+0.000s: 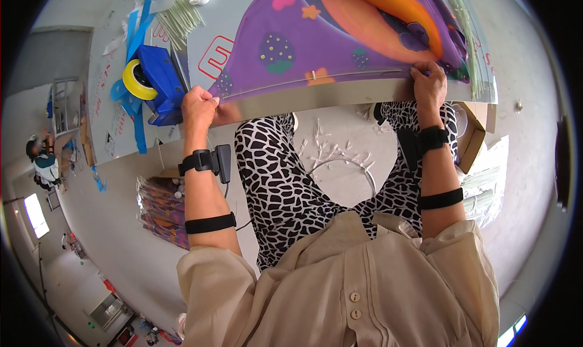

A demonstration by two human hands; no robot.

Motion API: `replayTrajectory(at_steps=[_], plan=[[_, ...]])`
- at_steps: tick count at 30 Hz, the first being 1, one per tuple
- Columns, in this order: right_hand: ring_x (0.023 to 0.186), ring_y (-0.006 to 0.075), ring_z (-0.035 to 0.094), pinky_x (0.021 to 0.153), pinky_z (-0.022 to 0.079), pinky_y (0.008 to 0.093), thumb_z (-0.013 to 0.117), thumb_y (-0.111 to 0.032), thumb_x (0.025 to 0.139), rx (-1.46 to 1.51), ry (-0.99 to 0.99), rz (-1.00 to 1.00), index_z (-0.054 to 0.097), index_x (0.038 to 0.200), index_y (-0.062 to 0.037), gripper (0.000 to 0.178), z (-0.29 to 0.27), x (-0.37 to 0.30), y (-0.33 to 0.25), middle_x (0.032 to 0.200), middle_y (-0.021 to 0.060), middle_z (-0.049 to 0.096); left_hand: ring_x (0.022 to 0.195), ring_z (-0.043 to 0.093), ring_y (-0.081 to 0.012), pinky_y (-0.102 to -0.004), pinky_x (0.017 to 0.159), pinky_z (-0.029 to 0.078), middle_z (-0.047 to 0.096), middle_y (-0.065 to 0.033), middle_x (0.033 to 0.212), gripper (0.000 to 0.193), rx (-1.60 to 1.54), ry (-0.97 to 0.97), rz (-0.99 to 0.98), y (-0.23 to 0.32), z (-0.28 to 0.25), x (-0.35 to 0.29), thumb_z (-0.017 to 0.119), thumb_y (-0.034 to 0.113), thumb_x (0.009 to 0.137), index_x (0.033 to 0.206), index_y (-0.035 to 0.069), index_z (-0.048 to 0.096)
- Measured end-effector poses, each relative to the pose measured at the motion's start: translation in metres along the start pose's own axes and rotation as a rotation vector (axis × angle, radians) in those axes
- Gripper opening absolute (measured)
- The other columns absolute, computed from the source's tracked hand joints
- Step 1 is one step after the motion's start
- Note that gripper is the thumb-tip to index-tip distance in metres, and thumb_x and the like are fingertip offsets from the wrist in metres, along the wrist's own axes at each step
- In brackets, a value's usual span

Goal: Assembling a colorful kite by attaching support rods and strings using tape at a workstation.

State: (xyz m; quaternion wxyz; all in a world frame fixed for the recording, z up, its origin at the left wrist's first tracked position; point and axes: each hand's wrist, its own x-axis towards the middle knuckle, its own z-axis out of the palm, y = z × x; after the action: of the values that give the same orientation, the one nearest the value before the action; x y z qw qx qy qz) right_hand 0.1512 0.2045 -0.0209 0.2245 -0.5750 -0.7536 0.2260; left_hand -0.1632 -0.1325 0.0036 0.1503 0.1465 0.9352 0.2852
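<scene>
Left grip [199, 111]: you pinch the purple sheet [328, 49] near left.
Right grip [430, 85]: you pinch its near edge, right.
Tape dispenser [167, 83]: left on your desk [209, 28].

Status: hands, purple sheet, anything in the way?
Left hand at left corner of purple sheet, right hand at its near edge; exact grips unclear. Thin pale rod along that edge. Blue tape dispenser close by left hand.
</scene>
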Motion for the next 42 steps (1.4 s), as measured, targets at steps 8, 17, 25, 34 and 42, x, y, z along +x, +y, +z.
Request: replayTrajectory(at_steps=[8, 17, 25, 34, 42], plan=[[0.065, 0.0191, 0.055, 0.063, 0.046, 0.0308, 0.066, -0.008, 0.072, 0.343, 0.06, 0.014, 0.067, 0.09, -0.0015, 0.019, -0.006, -0.027, -0.005, 0.078, 0.0099, 0.06, 0.064, 0.056, -0.0176, -0.0307, 0.063, 0.047, 0.06, -0.0077, 0.072, 0.013, -0.078, 0.312, 0.173, 0.005, -0.015, -0.062, 0.067, 0.003, 0.076, 0.085, -0.001, 0.057], [0.062, 0.0216, 0.055, 0.058, 0.045, 0.0307, 0.063, 0.003, 0.074, 0.452, -0.456, -0.523, 0.055, 0.079, -0.0012, 0.01, -0.004, -0.125, -0.061, 0.074, 0.009, 0.057, 0.085, 0.058, -0.0174, -0.0293, 0.076, 0.047, 0.063, -0.008, 0.093, 0.022, -0.589, 0.738, -0.126, -0.043, -0.092, -0.035, 0.061, 0.007, 0.085, 0.105, -0.002, 0.063], [0.1, 0.0328, 0.055, 0.083, 0.044, 0.0421, 0.066, -0.005, 0.073, 0.211, -0.35, -0.765, 0.056, 0.1, -0.003, 0.029, -0.004, -0.123, -0.068, 0.107, 0.0138, 0.057, 0.086, 0.061, -0.0251, -0.0338, 0.078, 0.048, 0.065, -0.0144, 0.098, 0.021, -0.151, 0.565, -0.078, -0.01, -0.111, -0.016, 0.059, 0.004, 0.082, 0.102, -0.002, 0.064], [0.14, 0.0289, 0.021, 0.115, 0.014, 0.0457, 0.068, -0.031, 0.079, -0.156, -0.401, -0.89, 0.028, 0.143, -0.0019, 0.082, 0.026, -0.122, -0.101, 0.151, 0.0144, 0.022, 0.138, 0.027, -0.0298, -0.0462, 0.111, 0.024, 0.027, -0.0149, 0.15, 0.073, 0.447, -0.141, 0.64, 0.068, 0.02, -0.101, 0.059, 0.042, 0.087, 0.144, 0.008, 0.029], [0.139, 0.0269, 0.023, 0.115, 0.015, 0.0445, 0.068, -0.042, 0.077, -0.196, -0.414, -0.911, 0.025, 0.145, -0.0048, 0.089, 0.032, -0.123, -0.099, 0.151, 0.0121, 0.024, 0.142, 0.02, -0.0256, -0.0488, 0.112, 0.021, 0.02, -0.01, 0.154, 0.08, 0.523, -0.253, 0.61, 0.064, 0.041, -0.098, 0.055, 0.052, 0.086, 0.146, 0.01, 0.025]])
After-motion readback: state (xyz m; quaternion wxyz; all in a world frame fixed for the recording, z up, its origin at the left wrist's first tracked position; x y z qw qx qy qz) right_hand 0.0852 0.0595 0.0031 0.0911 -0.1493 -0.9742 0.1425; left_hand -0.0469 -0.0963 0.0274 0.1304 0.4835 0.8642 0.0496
